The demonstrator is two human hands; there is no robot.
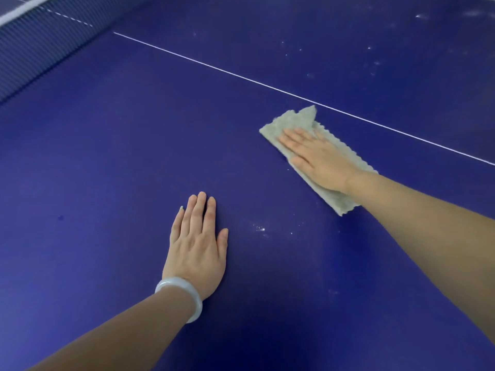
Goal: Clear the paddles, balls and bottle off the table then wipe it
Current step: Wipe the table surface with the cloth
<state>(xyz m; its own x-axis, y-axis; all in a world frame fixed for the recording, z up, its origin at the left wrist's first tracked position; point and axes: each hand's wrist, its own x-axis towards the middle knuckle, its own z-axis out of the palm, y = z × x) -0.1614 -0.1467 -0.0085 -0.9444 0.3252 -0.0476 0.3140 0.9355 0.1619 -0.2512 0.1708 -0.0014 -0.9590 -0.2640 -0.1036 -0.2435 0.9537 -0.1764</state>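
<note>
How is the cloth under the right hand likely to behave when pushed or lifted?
The cloth lies folded with a rumpled far corner, so it would probably droop limply if lifted. It looks thin, so likely light. Pressed by the flat right hand, it should slide easily on the smooth table, though loose edges may bunch.

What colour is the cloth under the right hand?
Pale grey-beige; the cloth lies flat under the right hand on the blue table, seen in the head view.
</note>
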